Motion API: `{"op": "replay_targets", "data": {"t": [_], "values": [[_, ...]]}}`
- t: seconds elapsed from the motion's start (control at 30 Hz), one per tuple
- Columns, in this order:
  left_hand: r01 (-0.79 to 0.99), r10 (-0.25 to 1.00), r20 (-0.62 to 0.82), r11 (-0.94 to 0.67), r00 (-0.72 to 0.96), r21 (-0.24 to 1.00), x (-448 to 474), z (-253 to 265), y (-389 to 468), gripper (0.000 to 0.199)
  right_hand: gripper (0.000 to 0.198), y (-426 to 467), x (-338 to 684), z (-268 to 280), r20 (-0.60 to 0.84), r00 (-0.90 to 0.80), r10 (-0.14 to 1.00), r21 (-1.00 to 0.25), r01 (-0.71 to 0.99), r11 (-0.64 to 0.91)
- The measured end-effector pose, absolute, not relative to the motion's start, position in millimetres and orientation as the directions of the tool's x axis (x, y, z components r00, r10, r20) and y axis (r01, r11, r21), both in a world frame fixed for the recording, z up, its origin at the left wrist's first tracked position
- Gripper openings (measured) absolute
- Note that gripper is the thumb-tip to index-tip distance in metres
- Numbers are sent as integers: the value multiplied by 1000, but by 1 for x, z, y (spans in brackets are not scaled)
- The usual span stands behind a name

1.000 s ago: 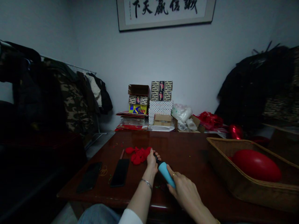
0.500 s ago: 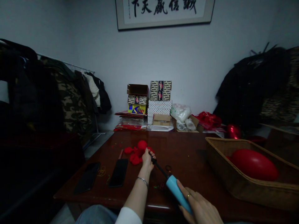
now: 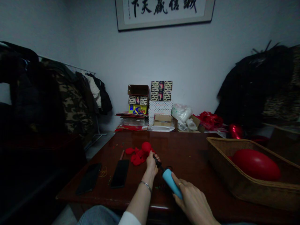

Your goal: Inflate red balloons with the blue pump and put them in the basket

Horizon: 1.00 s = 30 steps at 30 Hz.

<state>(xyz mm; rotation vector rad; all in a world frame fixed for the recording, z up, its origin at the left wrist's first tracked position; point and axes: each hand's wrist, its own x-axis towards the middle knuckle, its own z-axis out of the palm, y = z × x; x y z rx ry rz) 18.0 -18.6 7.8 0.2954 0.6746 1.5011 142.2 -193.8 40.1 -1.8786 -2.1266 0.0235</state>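
My right hand (image 3: pixel 193 198) is closed around the light-blue barrel of a balloon pump (image 3: pixel 172 183). The pump's black front end points up and left into my left hand (image 3: pixel 152 163), whose fingers are wrapped round it. A small, partly filled red balloon (image 3: pixel 146 146) bulges just beyond my left fingers; its neck and the nozzle tip are hidden by them. Beside that hand, on the left, lies a pile of limp red balloons (image 3: pixel 137 158).
On the brown table (image 3: pixel 192 175) lie two dark phones (image 3: pixel 120 173) and yellow rubber bands (image 3: pixel 103 172). A wicker basket (image 3: pixel 236 187) with a large red balloon (image 3: pixel 255 164) stands at right. Stacked boxes (image 3: pixel 160 107) are at the back; coats (image 3: pixel 70 97) hang on both sides.
The blue barrel has slid towards my left hand, so less of the black shaft shows. Both hands and the small balloon have shifted slightly.
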Motion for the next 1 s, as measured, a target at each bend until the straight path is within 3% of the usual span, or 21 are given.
{"op": "replay_targets", "data": {"t": [0.5, 1.0], "values": [[-814, 964, -265, 147, -9, 562, 25, 8, -21, 23, 60, -169, 122, 49, 228, -97, 969, -117, 985, 126], [-771, 974, -199, 42, -111, 635, 10, 19, -1, 28, 61, -204, 159, 21, 268, -123, 955, -140, 976, 165]]}}
